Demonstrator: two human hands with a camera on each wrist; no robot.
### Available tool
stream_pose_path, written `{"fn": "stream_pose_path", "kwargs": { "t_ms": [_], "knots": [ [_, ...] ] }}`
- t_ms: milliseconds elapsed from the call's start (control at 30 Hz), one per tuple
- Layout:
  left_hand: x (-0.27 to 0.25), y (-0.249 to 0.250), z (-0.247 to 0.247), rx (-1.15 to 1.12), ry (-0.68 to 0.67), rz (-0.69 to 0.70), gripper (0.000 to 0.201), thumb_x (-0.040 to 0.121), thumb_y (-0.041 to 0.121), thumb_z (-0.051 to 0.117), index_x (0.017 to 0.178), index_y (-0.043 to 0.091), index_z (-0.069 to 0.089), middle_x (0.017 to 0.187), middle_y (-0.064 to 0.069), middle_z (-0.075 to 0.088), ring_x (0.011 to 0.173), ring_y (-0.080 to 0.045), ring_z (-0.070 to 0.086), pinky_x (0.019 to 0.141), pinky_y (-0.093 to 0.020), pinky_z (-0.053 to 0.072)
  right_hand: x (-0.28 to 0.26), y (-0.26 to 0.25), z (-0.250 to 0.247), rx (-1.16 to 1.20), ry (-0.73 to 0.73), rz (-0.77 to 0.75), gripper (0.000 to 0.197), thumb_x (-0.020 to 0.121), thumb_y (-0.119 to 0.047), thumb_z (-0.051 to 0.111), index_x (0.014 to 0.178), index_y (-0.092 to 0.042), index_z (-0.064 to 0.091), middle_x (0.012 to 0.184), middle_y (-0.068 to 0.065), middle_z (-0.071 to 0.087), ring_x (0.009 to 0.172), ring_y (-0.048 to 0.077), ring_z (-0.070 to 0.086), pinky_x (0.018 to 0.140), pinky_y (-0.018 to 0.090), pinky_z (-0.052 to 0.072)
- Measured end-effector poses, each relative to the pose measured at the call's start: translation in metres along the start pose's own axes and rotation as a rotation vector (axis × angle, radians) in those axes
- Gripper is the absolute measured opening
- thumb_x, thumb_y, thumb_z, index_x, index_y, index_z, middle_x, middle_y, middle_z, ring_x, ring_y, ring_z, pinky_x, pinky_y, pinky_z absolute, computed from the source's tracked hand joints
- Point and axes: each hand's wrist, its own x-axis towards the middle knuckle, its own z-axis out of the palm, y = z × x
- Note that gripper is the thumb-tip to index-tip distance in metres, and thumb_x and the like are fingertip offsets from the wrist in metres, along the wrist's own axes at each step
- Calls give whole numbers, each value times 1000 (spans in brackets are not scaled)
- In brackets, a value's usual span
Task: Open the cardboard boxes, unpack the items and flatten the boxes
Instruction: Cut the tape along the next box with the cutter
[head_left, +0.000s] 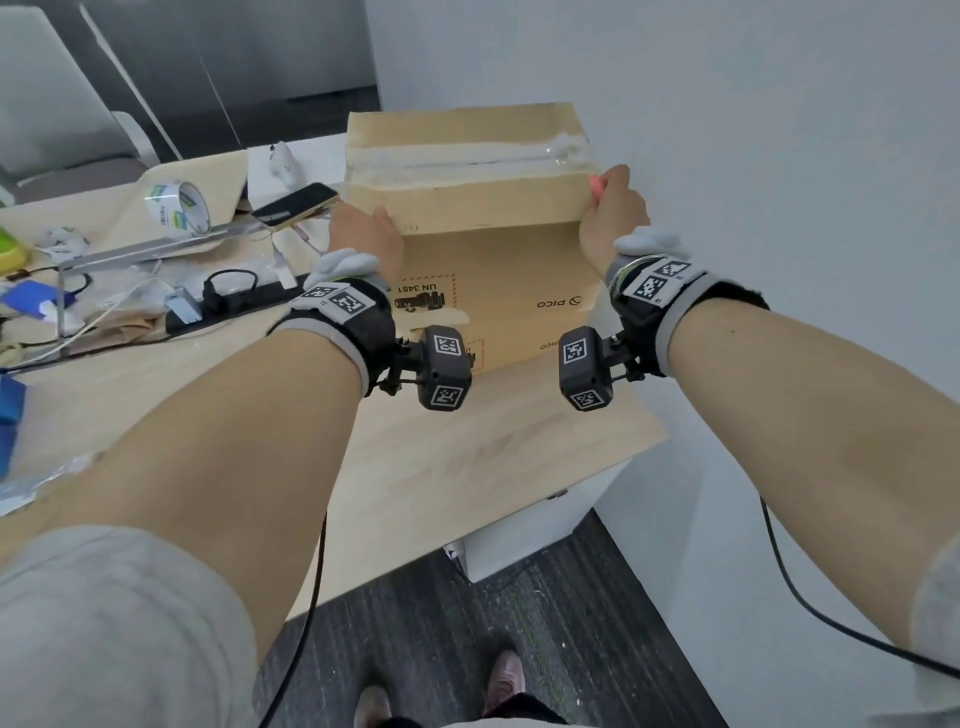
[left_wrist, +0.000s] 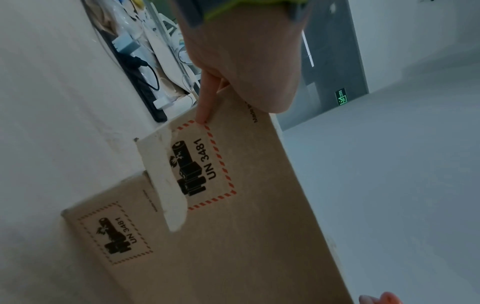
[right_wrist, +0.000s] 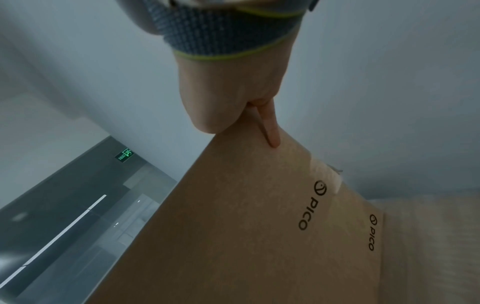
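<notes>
**Two hands holding a box flap, unpacking yet to begin**

Two hands are gripping the near top flap of a brown cardboard box (head_left: 483, 270) printed with a battery warning label, which is standing on the pale wooden table (head_left: 467, 467) against the wall. The left hand (head_left: 363, 236) is pinching the flap's left corner, one finger (left_wrist: 205, 102) lying straight along the printed face. The right hand (head_left: 613, 218) is pinching the right corner likewise, its finger (right_wrist: 271, 131) flat on the cardboard. Both wrists are sitting above the box, so the flap is hanging between them.

The far flap is showing a strip of clear tape (head_left: 467, 156), seemingly loosened. No contents are visible; by my judgement opening is underway, while unpacking and flattening are left.
</notes>
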Motion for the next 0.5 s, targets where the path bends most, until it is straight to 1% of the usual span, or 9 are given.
{"fn": "stream_pose_path", "kwargs": {
  "t_ms": [67,133,167,200,233,267,300,367,500],
  "knots": [
    [-5,-12,-11,41,63,20,43,102,27,36,134,-1,38,131,-20,51,119,-33,50,52,-14,20,-15,-8,0,0,24,-25,29,104,-26,26,122,-9,40,114,13,56,87,29,55,70,36,40],
    [-8,-24,-24,66,46,9,43,102,26,35,134,-2,38,132,-20,51,121,-34,49,61,-17,28,-30,-18,1,5,38,-46,28,104,-26,27,122,-9,41,113,13,56,91,30,57,71,36,41],
    [-9,-29,-29,66,53,-4,45,102,27,35,136,-2,36,134,-21,49,123,-34,48,72,-22,34,-39,-24,2,7,41,-55,28,104,-26,27,122,-9,41,113,13,56,90,30,57,70,36,41],
    [-12,-33,-38,97,73,-39,48,103,29,33,140,-3,32,138,-21,46,127,-33,45,88,-29,35,-48,-31,3,10,43,-64,28,104,-26,27,122,-9,41,113,13,56,87,29,56,69,35,40],
    [-16,-40,-48,132,94,-70,52,104,31,31,143,-3,27,142,-21,43,131,-32,42,101,-35,32,-57,-39,6,13,47,-74,28,103,-26,28,122,-9,41,113,12,56,85,27,54,68,34,37],
    [-17,-48,-57,142,100,-95,53,104,32,30,144,-3,25,144,-20,41,133,-32,39,107,-40,28,-67,-47,9,18,49,-89,27,103,-25,29,122,-9,42,113,12,56,84,26,53,67,32,36],
    [-18,-62,-73,111,101,-89,51,104,31,32,143,-2,27,143,-21,42,131,-32,41,107,-40,29,-81,-59,14,28,53,-106,27,103,-23,29,122,-9,42,113,12,56,85,26,53,67,32,35],
    [-22,-78,-96,10,96,-40,44,102,26,36,136,-2,37,135,-20,48,124,-33,48,99,-36,37,-99,-78,19,54,61,-133,27,103,-22,30,122,-8,43,113,12,56,90,26,56,68,32,36],
    [-26,-130,-160,-23,149,-19,42,101,24,37,133,-3,39,132,-21,50,120,-34,49,96,-36,39,-151,-125,47,83,59,-167,26,102,-17,31,123,-7,43,113,9,56,93,22,57,68,28,33]
  ]
}}
